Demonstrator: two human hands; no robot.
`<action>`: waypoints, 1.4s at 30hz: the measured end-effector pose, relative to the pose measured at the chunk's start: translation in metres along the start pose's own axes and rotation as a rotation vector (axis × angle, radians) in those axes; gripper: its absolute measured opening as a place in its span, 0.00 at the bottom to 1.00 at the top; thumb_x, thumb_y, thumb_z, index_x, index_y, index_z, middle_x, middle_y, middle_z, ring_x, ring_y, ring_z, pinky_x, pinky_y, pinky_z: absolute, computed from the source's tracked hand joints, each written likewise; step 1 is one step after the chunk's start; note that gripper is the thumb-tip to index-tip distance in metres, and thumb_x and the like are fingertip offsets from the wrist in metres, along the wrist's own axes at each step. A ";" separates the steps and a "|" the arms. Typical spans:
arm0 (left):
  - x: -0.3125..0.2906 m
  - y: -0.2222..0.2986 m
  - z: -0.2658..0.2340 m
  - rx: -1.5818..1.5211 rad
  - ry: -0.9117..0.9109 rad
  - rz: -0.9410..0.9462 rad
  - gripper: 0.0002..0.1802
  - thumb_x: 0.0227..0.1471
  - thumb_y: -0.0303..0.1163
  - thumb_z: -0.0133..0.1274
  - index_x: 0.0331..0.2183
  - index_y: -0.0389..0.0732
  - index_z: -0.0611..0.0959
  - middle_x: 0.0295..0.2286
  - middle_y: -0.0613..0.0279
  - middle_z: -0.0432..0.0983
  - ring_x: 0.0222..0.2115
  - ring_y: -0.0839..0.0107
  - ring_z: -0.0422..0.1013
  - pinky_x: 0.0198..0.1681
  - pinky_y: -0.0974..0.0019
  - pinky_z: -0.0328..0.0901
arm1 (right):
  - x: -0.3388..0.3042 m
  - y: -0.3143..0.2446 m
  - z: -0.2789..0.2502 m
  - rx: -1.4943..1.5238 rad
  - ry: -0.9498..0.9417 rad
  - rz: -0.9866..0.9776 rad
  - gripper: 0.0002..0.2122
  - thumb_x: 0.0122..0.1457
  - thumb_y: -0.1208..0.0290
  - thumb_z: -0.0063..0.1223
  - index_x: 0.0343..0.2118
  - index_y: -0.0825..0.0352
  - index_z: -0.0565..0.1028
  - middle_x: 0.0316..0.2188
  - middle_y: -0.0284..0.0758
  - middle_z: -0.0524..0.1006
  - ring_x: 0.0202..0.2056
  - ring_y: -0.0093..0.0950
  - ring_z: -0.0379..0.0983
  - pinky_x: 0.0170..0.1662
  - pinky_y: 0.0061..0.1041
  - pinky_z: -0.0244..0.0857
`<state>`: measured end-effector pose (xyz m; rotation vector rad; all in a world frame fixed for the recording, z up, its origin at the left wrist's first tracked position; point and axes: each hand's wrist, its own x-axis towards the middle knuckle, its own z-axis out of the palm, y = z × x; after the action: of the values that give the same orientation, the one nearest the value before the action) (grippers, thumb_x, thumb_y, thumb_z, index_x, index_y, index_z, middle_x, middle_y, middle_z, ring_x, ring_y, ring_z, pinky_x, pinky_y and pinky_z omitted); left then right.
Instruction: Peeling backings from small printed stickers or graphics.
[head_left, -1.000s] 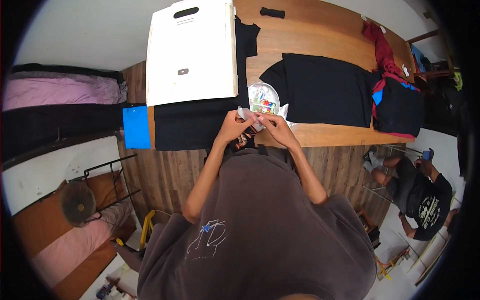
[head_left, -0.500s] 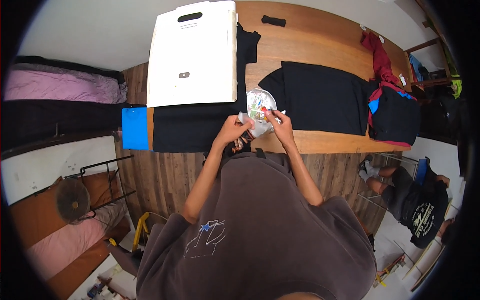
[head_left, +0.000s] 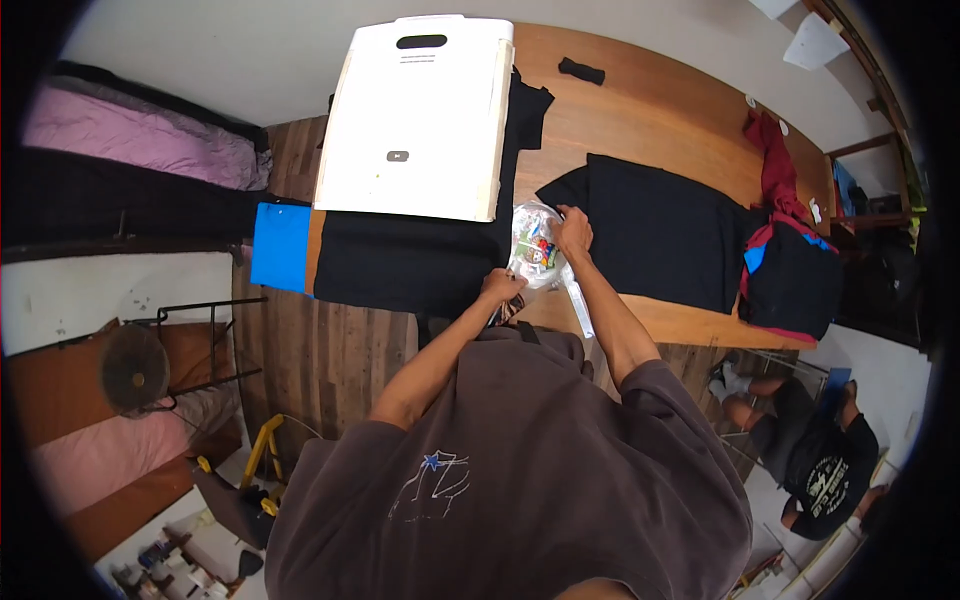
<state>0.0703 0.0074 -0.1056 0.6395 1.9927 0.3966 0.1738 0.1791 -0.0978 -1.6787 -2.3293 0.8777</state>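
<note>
Just in front of my body, I hold a shiny, whitish plastic film [head_left: 535, 232] bearing a small colourful cartoon print. My left hand [head_left: 503, 286] pinches its near left edge, fingers closed. My right hand [head_left: 573, 234] is closed at its upper right edge. A pale strip hangs from the film beside my right forearm. Left of the film, a black shirt [head_left: 405, 262] lies partly under a large white press-like machine [head_left: 425, 120]. To the right, another black garment [head_left: 670, 230] is spread flat on the wooden table [head_left: 650, 100].
A blue panel [head_left: 280, 246] sits at the table's left end. A black, red and blue garment pile [head_left: 792, 275] lies at the right end, near a dark red cloth [head_left: 770, 160]. A small black roll [head_left: 581, 71] lies at the back. Another person [head_left: 820, 450] sits at lower right.
My right hand has moved up along the film's right side, and my left hand has come down to its lower left edge. The print is turned, and a strip now hangs down. The view has shifted.
</note>
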 end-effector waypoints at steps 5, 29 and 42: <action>-0.002 0.007 -0.001 -0.046 0.041 -0.181 0.24 0.41 0.49 0.59 0.36 0.41 0.85 0.40 0.47 0.79 0.44 0.51 0.75 0.48 0.56 0.69 | -0.007 -0.003 -0.017 -0.032 0.113 -0.013 0.13 0.56 0.68 0.55 0.44 0.58 0.80 0.41 0.41 0.78 0.43 0.43 0.75 0.46 0.39 0.69; -0.105 0.095 -0.218 0.325 -0.014 0.333 0.15 0.49 0.44 0.54 0.28 0.43 0.86 0.23 0.59 0.81 0.23 0.59 0.78 0.32 0.61 0.73 | -0.070 -0.073 -0.105 0.486 0.387 0.035 0.10 0.56 0.73 0.50 0.41 0.68 0.71 0.29 0.44 0.78 0.32 0.32 0.76 0.37 0.31 0.69; -0.095 -0.001 -0.341 -0.177 0.127 0.416 0.14 0.54 0.37 0.56 0.38 0.38 0.85 0.28 0.61 0.81 0.27 0.76 0.74 0.32 0.69 0.68 | -0.082 -0.173 -0.051 1.100 -0.303 0.510 0.28 0.55 0.53 0.62 0.49 0.65 0.60 0.30 0.33 0.71 0.15 0.13 0.53 0.15 0.15 0.48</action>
<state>-0.1925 -0.0536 0.1242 0.9356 1.9094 0.8725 0.0836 0.0879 0.0534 -1.5963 -1.0093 2.0833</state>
